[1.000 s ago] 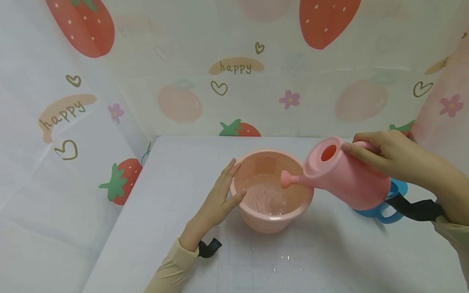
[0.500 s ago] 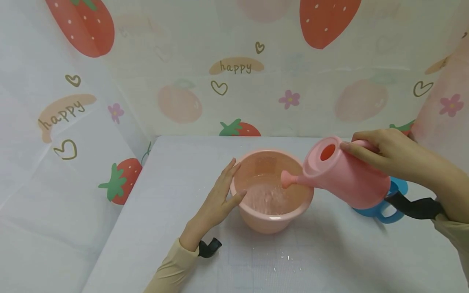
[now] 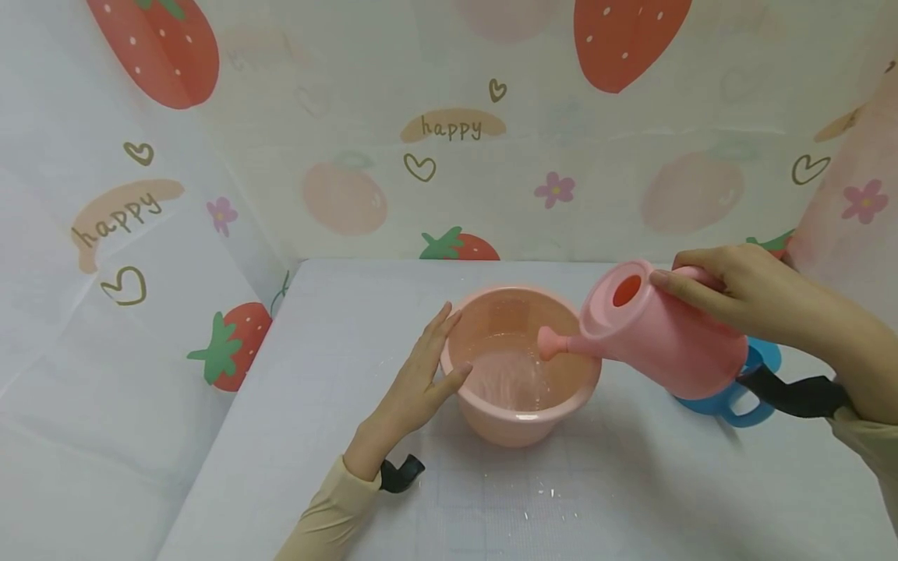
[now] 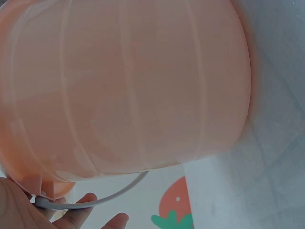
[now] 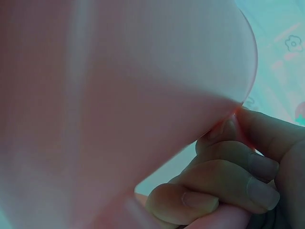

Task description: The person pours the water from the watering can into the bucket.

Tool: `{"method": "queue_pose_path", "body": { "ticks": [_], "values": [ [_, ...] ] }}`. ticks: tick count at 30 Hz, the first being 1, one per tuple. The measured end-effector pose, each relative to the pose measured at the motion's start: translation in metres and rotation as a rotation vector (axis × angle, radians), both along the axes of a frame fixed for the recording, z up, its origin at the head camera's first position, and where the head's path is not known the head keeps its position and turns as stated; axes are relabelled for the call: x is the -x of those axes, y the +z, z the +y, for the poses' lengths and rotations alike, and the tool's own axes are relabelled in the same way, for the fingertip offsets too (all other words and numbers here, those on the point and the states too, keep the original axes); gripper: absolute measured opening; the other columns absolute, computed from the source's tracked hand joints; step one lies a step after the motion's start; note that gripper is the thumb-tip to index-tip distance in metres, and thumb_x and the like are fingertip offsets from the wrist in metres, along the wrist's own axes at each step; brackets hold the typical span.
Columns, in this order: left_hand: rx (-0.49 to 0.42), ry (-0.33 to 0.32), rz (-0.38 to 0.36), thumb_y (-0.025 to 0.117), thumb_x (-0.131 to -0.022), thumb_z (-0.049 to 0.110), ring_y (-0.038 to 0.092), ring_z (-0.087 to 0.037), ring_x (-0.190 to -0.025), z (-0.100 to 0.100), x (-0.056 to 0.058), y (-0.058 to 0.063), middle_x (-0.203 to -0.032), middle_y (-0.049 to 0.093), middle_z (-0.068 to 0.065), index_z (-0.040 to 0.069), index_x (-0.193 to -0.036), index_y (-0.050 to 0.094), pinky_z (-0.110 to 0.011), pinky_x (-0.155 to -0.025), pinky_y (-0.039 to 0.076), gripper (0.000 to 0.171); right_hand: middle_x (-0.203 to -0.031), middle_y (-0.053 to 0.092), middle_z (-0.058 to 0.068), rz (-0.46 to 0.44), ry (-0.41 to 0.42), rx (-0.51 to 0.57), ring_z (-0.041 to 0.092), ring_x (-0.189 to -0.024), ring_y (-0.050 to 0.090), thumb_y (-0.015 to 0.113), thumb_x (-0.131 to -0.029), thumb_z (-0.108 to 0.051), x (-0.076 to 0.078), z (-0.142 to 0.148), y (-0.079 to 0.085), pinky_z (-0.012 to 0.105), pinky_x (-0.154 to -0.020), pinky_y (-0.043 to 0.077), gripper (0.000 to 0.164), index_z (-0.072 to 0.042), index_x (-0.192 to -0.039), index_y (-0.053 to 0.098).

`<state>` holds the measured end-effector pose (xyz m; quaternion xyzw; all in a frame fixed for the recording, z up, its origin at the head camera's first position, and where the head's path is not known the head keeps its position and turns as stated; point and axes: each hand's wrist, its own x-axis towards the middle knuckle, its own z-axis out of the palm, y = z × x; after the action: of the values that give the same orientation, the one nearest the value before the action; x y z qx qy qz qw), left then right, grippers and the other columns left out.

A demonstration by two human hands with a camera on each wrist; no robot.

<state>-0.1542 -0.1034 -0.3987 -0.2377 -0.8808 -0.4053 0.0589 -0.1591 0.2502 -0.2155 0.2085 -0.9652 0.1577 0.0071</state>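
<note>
A pink watering can (image 3: pixel 673 343) is tilted to the left, its rose (image 3: pixel 552 344) over the inside of a peach-pink bucket (image 3: pixel 515 432). Curled round the can's handle, the fingers of my right hand (image 3: pixel 744 288) grip it, with the thumb near the top opening; the right wrist view has these fingers (image 5: pixel 224 176) close up. Faint streams fall from the rose into water (image 3: pixel 505 374) in the bucket. My left hand (image 3: pixel 414 382) rests on the bucket's left rim with extended fingers. A grey bail handle (image 4: pixel 95 202) hangs beside that hand in the left wrist view.
Partly hidden behind the watering can is a blue item (image 3: pixel 744 405) with a looped handle. Water drops (image 3: pixel 552 493) lie on the white table (image 3: pixel 337 312) in front of the bucket. Strawberry-print sheets (image 3: pixel 449 195) stand behind and to the left.
The watering can tips back very slightly. The splashing on the water has lessened and shifted. The left hand and the bucket stay in place.
</note>
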Motion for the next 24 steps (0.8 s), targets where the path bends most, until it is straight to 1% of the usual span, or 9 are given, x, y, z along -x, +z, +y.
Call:
{"method": "queue_pose_path", "body": {
  "ticks": [7,14,24],
  "values": [
    [-0.001,-0.003,0.005,0.04,-0.092,0.056,0.011,-0.016,-0.142,-0.0005,0.0012,-0.0012,-0.156,0.006,0.007,0.028,-0.149,0.015,-0.055,-0.108,0.023,0.068,-0.051,0.041,-0.002,0.009,0.014,0.003,0.01,-0.054,0.043,0.058,-0.091,-0.034,0.0008,-0.0008,0.0003,0.023,-0.049,0.033,0.024,-0.019,-0.072,0.055],
    [-0.005,-0.003,0.002,0.04,-0.091,0.056,0.011,-0.016,-0.142,-0.0001,0.0015,-0.0004,-0.155,0.005,0.01,0.028,-0.149,0.015,-0.054,-0.108,0.023,0.069,-0.051,0.042,-0.003,-0.001,0.02,0.006,0.01,-0.054,0.044,0.058,-0.091,-0.033,0.0013,-0.0016,0.0011,0.023,-0.049,0.034,0.023,-0.019,-0.074,0.056],
    [-0.004,0.002,-0.008,0.041,-0.092,0.056,0.011,-0.015,-0.142,-0.0001,0.0014,-0.0014,-0.155,0.005,0.012,0.029,-0.149,0.015,-0.055,-0.108,0.023,0.068,-0.051,0.043,-0.002,-0.008,0.018,0.001,0.01,-0.055,0.044,0.058,-0.091,-0.034,0.0024,-0.003,0.0011,0.022,-0.049,0.034,0.023,-0.019,-0.074,0.057]
  ]
}}
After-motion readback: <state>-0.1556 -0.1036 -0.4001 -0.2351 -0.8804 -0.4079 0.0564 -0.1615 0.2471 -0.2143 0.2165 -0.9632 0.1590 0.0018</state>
